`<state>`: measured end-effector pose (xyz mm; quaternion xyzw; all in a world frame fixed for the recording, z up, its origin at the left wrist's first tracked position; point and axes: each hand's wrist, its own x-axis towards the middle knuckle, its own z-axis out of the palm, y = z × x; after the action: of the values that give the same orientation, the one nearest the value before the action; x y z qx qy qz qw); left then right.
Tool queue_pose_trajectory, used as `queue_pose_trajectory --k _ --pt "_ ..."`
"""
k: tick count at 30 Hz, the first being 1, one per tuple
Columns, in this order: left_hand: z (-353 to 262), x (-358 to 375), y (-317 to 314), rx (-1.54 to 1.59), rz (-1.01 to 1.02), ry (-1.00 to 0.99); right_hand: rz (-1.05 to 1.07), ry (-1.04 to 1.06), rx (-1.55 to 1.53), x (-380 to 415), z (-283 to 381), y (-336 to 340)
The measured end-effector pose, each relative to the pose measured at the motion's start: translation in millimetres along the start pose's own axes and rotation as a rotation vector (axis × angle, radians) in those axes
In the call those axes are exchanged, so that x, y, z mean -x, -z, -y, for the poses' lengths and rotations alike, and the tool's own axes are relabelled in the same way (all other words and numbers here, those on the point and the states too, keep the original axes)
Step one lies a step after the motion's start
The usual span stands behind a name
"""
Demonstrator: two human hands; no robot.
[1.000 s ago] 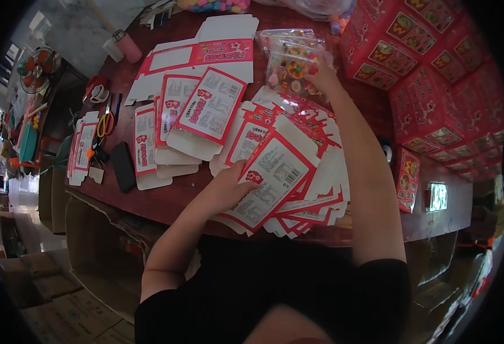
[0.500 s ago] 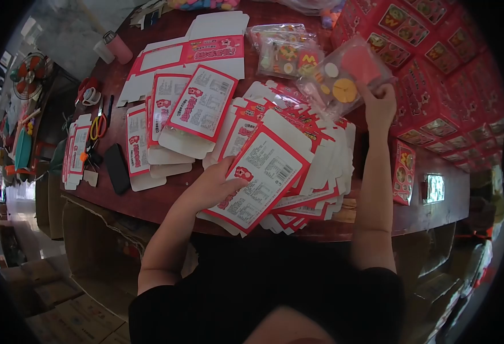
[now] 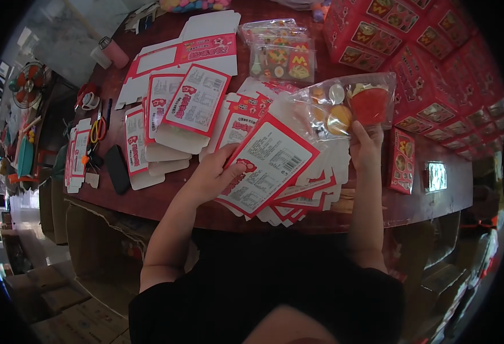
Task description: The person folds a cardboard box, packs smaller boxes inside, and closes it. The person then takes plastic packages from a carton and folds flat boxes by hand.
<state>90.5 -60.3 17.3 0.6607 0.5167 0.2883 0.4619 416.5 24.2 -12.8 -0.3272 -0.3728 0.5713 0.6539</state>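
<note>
Close to the near edge of the dark red, polished surface (image 3: 169,199), the left hand (image 3: 217,172) grips a flat, red-bordered white cardboard carton (image 3: 268,165) by its left side. The thumb lies on the printed face; the fingers underneath are hidden. The carton is tilted, its white flap end pointing toward the far right corner of the surface, above a fanned pile of similar red-and-white cartons (image 3: 315,198).

The right hand (image 3: 366,146) pinches a clear plastic packet (image 3: 339,120) at its lower right part — a yellow disc, a pale oval and a red piece show through the film. The packet is held up beyond the carton, its left end overlapping the flap area in this view; whether the two touch, I cannot tell.

The step in hand looks to be lining the packet up with the carton's flap end. As I judge it, the next move calls for the left hand to keep the carton steady and its mouth spread, and for the right to level the packet and narrow its loose film, which could catch on the flap.

Toward the far edge lies a stack of clear, filled plastic packets (image 3: 281,62) — well apart from the left hand.
</note>
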Motion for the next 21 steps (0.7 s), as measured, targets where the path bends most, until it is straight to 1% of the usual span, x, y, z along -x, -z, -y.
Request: queue_pose_trajectory --k 5,8,11,12,14,17,19,21 --pt "0.9 4.0 3.5 0.002 0.034 0.005 0.098 -0.04 0.251 9.5 22.8 -14.7" --pt "-0.2 8.1 1.7 -0.022 0.012 -0.055 0.085 0.031 0.349 6.3 35.1 -16.2" --pt "4.7 10.7 0.0 -0.013 -0.048 -0.06 0.059 0.141 0.236 3.8 37.2 -22.8" --pt "7.7 10.1 -0.9 0.012 -0.042 -0.079 0.078 0.126 0.266 3.9 35.8 -22.2" --pt "12.9 9.0 -3.1 0.063 -0.029 -0.114 0.116 0.091 0.325 7.1 31.2 -20.2" --pt "7.6 8.3 -5.0 0.025 0.006 -0.075 0.316 0.039 0.589 17.9 35.5 -29.5" --pt "10.2 7.7 -3.7 0.02 0.019 -0.068 0.249 0.131 0.536 11.8 39.7 -35.3" --pt "9.5 7.8 -3.3 0.013 0.033 -0.063 0.196 0.169 0.447 1.3 42.6 -39.2"
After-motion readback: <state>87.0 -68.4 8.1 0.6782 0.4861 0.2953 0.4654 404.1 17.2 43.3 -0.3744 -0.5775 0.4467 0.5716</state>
